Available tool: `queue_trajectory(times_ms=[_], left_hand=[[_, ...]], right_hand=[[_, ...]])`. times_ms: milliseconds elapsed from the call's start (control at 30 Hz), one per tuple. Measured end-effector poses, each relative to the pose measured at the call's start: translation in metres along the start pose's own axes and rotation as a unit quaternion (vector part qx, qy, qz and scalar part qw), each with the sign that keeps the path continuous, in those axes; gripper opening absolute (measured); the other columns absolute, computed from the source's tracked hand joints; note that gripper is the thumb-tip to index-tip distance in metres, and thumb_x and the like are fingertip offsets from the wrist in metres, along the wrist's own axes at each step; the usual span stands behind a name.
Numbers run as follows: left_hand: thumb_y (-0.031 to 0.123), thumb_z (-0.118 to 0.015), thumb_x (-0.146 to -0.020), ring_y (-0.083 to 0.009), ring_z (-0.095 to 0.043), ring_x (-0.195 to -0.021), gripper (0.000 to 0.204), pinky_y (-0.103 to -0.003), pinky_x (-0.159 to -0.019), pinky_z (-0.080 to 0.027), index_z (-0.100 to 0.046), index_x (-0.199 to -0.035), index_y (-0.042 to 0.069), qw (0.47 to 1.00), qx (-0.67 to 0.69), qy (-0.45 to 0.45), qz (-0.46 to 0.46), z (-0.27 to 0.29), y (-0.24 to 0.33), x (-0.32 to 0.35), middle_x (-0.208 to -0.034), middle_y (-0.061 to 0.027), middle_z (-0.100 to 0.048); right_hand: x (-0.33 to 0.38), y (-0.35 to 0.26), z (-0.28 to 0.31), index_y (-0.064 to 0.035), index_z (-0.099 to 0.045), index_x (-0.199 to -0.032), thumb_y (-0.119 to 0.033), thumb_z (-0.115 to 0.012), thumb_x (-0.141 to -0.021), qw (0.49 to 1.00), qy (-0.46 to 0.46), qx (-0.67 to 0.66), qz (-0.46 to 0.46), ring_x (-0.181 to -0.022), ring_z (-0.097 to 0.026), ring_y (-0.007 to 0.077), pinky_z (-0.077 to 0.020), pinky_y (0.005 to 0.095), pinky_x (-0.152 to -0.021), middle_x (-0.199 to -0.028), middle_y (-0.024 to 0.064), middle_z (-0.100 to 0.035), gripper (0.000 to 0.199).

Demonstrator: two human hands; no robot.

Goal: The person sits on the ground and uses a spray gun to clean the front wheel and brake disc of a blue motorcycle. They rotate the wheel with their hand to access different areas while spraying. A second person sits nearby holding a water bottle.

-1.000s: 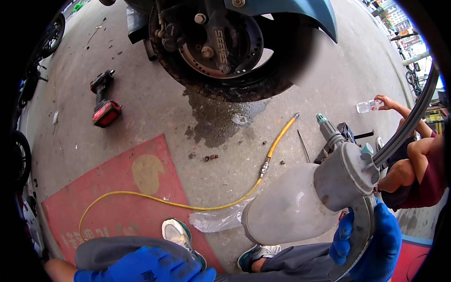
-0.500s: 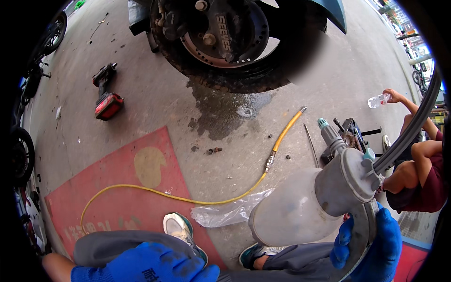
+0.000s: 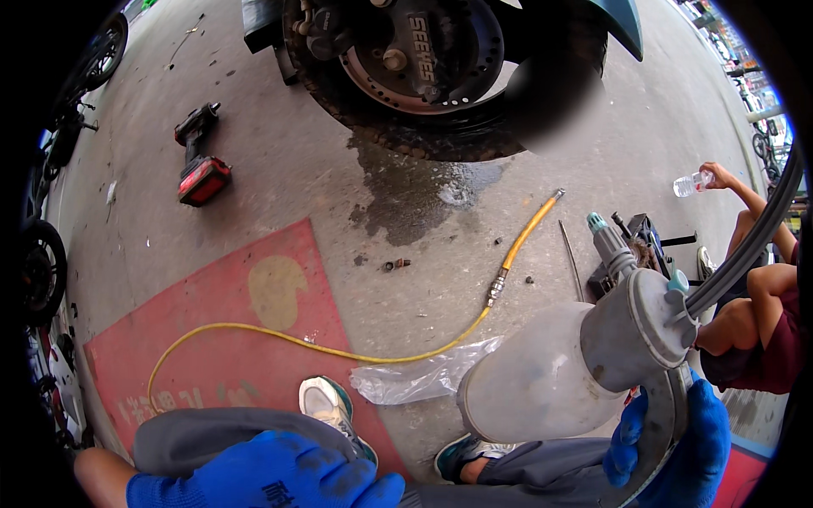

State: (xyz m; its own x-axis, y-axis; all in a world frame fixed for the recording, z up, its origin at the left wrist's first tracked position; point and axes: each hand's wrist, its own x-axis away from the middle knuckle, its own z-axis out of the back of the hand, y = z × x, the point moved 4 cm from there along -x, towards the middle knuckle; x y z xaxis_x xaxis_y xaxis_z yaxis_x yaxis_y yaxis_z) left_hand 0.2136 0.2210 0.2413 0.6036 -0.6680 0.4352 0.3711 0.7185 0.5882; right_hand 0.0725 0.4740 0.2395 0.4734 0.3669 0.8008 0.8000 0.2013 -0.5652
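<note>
My right hand (image 3: pixel 707 440), in a blue glove with soiled fingertips, is closed around the grey handle (image 3: pixel 669 423) of a fluid extractor bottle (image 3: pixel 542 372). The bottle is a cloudy, translucent container tilted on its side, with a grey pump head (image 3: pixel 641 326), a teal-tipped nozzle (image 3: pixel 603 233) and grey hoses (image 3: pixel 758 233) running up at the right. It hangs in front of my right leg. My left hand (image 3: pixel 279 474), also blue-gloved, rests on my left thigh, with its fingers stretched toward the right and nothing visible in them.
Ahead stands a motorbike wheel (image 3: pixel 381 131) with brake disc and caliper, above a wet patch (image 3: pixel 398 203). A cordless impact wrench (image 3: pixel 201 157) lies left. On the floor are a yellow air hose (image 3: pixel 262 330), clear plastic bag (image 3: pixel 406 381) and thin rod (image 3: pixel 571 258). A person (image 3: pixel 758 313) holding a water bottle (image 3: pixel 690 184) sits right.
The whole view has shifted a little, so the wheel and floor items appear farther right and slightly higher. Both hands keep their poses, the right one still holding the extractor bottle.
</note>
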Motion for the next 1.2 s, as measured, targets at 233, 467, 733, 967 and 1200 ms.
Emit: queue_trajectory(times_ms=[233, 467, 733, 967, 1200], left_hand=[[0.029, -0.051, -0.089, -0.0242, -0.058, -0.106, 0.05, -0.039, -0.092, -0.041, -0.051, -0.135, 0.008, 0.998, 0.001, 0.064, 0.002, 0.001, 0.0, -0.007, -0.12, -0.0083, -0.06], [0.03, -0.054, -0.088, -0.0238, -0.059, -0.103, 0.049, -0.038, -0.088, -0.042, -0.053, -0.131, 0.006, 0.996, 0.012, 0.088, -0.005, 0.009, 0.0, -0.009, -0.116, -0.0089, -0.062], [0.03, -0.057, -0.086, -0.0236, -0.062, -0.093, 0.045, -0.038, -0.081, -0.045, -0.057, -0.125, 0.006, 0.995, 0.029, 0.094, 0.008, 0.006, -0.006, -0.014, -0.108, -0.0084, -0.064], [0.029, -0.059, -0.085, -0.0227, -0.062, -0.088, 0.042, -0.037, -0.077, -0.046, -0.059, -0.12, 0.006, 0.993, 0.021, 0.111, 0.019, 0.01, -0.001, -0.011, -0.102, -0.0068, -0.065], [0.029, -0.058, -0.086, -0.0226, -0.062, -0.089, 0.041, -0.037, -0.078, -0.045, -0.058, -0.12, 0.006, 0.992, -0.017, 0.126, -0.006, 0.006, 0.0, -0.009, -0.104, -0.0072, -0.064]], right_hand=[[0.001, -0.002, 0.003, 0.0004, -0.046, -0.12, -0.033, -0.049, -0.098, 1.0, -0.002, 0.014, -0.008, -0.068, -0.057, 0.0201, -0.0468, 0.0276, -0.06, -0.09, 0.0157, -0.059, 0.04], [0.0, -0.004, -0.003, 0.0015, -0.046, -0.119, -0.032, -0.05, -0.098, 1.0, -0.002, 0.027, -0.014, -0.068, -0.057, 0.02, -0.0468, 0.0275, -0.06, -0.089, 0.0158, -0.059, 0.04], [-0.006, 0.002, -0.012, 0.0027, -0.046, -0.118, -0.031, -0.052, -0.097, 0.998, -0.003, 0.048, -0.027, -0.068, -0.057, 0.0198, -0.0468, 0.0273, -0.061, -0.088, 0.0158, -0.06, 0.04], [0.0, 0.004, -0.018, 0.0036, -0.046, -0.118, -0.03, -0.053, -0.096, 0.997, -0.021, 0.058, -0.035, -0.069, -0.057, 0.0197, -0.0469, 0.0273, -0.061, -0.088, 0.0159, -0.06, 0.041], [0.001, 0.005, -0.015, 0.0038, -0.044, -0.122, -0.03, -0.053, -0.097, 0.997, -0.035, 0.054, -0.035, -0.07, -0.058, 0.0204, -0.0474, 0.0278, -0.063, -0.09, 0.0164, -0.06, 0.043]])
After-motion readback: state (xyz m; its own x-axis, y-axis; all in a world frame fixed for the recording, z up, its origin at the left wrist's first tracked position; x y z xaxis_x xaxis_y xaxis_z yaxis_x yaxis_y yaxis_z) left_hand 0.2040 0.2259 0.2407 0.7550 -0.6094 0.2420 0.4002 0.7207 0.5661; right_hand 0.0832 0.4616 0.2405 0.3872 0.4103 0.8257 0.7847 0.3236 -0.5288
